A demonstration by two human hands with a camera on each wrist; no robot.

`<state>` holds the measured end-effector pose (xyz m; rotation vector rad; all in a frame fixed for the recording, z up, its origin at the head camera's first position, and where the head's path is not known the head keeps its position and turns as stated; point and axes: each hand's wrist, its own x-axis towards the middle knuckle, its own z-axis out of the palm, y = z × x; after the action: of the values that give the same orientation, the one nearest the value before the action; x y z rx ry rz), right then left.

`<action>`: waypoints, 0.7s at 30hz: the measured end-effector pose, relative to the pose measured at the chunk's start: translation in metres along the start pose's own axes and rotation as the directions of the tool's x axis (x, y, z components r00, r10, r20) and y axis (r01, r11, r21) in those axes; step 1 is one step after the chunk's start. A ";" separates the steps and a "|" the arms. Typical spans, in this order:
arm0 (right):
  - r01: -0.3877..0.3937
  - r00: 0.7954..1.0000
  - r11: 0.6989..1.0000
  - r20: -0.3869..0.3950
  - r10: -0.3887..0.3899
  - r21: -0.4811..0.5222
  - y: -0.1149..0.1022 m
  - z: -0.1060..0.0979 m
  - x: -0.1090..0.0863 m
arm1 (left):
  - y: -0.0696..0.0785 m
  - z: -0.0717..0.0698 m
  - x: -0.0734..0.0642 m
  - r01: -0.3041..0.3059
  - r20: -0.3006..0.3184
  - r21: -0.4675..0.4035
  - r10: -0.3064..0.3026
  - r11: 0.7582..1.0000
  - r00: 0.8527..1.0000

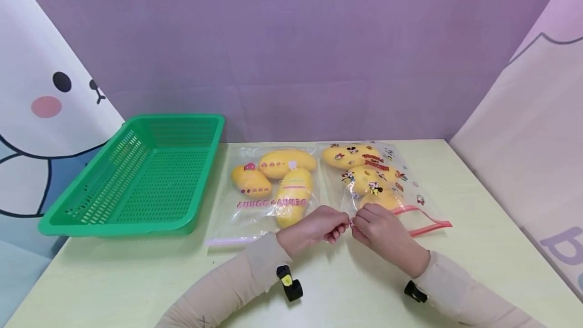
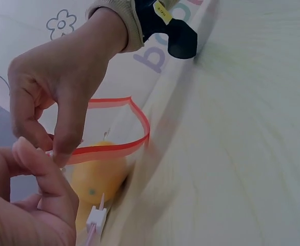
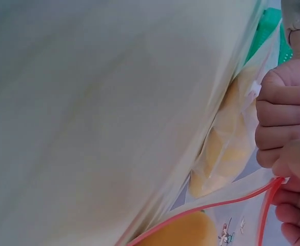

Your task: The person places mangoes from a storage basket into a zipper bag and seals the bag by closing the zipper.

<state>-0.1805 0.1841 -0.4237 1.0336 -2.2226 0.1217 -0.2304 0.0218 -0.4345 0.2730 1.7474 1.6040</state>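
Note:
A clear zip bag (image 1: 334, 186) with cartoon prints and a red zip strip (image 1: 434, 226) lies on the table, holding three yellow mangoes (image 1: 350, 156). My left hand (image 1: 316, 226) pinches the left end of its zip between thumb and finger. Right against it, my right hand (image 1: 384, 233) pinches the same end of the strip. The bag's mouth gapes toward its right end, as the red strip (image 2: 116, 149) in the left wrist view shows. Fingers hide the exact spot being pinched. Left of this bag, a second zip bag (image 1: 223, 216) with pink prints holds three more mangoes (image 1: 287, 162).
A green plastic basket (image 1: 209, 166) stands at the table's left side. The second bag's pale purple zip strip (image 1: 232, 241) faces the front, and its white slider (image 2: 96, 217) shows in the left wrist view. A purple backdrop (image 1: 291, 54) rises behind the table (image 1: 346, 292).

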 end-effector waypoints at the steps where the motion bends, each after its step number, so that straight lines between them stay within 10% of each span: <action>1: 0.007 1.000 1.000 -0.002 -0.008 -0.002 0.001 0.000 0.000 | 0.000 0.001 0.000 -0.004 -0.010 0.002 0.004 1.000 1.000; 21: 0.002 0.990 0.999 0.138 0.005 -0.046 0.004 -0.010 0.002 | -0.001 -0.004 -0.003 -0.007 -0.011 -0.068 0.007 0.998 1.000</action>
<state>-0.1789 0.1893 -0.4141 1.0435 -2.3388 0.0000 -0.2307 0.0167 -0.4343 0.2385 1.6983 1.6691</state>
